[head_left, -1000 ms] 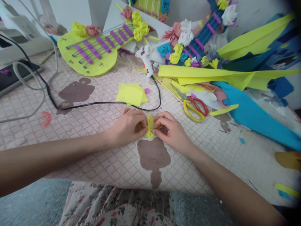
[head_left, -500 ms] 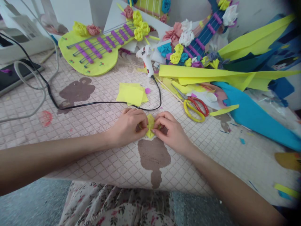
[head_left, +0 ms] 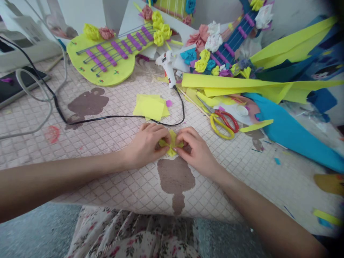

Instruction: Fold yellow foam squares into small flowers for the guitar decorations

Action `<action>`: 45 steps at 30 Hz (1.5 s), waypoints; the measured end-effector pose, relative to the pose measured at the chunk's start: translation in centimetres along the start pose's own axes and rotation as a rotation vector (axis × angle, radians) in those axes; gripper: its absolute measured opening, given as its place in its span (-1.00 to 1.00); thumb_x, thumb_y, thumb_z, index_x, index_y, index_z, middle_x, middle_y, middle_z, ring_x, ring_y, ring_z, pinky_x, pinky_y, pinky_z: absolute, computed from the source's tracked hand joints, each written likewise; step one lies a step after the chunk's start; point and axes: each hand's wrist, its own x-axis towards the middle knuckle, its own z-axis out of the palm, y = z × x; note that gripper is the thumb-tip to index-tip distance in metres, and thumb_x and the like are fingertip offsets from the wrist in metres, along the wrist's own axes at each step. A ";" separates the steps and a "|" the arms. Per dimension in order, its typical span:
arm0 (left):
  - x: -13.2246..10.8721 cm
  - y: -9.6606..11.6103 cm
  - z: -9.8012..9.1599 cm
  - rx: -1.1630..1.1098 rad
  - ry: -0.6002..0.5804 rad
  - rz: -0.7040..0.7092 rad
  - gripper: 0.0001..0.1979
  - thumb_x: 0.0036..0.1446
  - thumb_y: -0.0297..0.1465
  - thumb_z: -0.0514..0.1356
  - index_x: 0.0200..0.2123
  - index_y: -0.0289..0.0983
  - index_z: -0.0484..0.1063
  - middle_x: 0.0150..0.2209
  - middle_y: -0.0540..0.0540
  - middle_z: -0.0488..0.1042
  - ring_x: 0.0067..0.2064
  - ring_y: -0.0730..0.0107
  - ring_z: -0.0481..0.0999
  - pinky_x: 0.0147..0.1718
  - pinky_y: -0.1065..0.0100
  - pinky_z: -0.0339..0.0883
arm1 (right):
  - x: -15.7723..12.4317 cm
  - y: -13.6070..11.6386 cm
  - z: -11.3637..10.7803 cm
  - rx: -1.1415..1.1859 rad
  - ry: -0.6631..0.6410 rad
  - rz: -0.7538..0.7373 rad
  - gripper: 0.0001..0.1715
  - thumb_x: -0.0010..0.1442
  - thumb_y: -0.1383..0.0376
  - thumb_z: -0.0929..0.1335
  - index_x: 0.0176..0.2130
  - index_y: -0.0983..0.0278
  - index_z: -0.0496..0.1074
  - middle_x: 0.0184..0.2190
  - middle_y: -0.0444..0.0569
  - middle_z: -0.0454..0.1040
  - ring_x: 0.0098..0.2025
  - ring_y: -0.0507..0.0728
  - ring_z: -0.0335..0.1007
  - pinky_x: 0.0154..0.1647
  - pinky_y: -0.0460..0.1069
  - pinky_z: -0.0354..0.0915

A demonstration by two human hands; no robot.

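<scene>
From where I stand, the left hand (head_left: 150, 146) and the right hand (head_left: 195, 148) meet over a small, crinkled piece of bright yellow paper (head_left: 171, 152), each with thumb and fingertips pinched together on it. It sits between them at the near side of the table (head_left: 126, 186), just above a brown patch on the diamond-patterned cloth, its lobes spreading out around a gathered middle. I'd judge it almost weightless, soft and limp, with enough crinkle to grip without slipping, but easily torn or crushed. The pinched middle looks the best place to hold it, lightly, from both sides, leaving the thin outer edges alone. Just beyond lies a loose stack of flat yellow paper squares (head_left: 153, 107); further off are a white glue gun (head_left: 169, 70) and scissors with red and yellow handles (head_left: 221, 133).
</scene>
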 end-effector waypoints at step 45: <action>-0.3 -0.4 -0.6 0.044 -0.105 0.092 -0.48 -0.11 0.05 0.29 -0.28 -0.27 0.37 -0.21 -0.08 0.41 -0.12 0.20 0.37 -0.07 0.17 0.12 | -0.3 -0.5 -0.8 -0.095 -0.143 -0.026 -0.68 0.04 0.22 0.45 -0.24 0.22 0.29 -0.09 0.03 0.24 0.02 0.20 0.22 0.03 0.13 0.26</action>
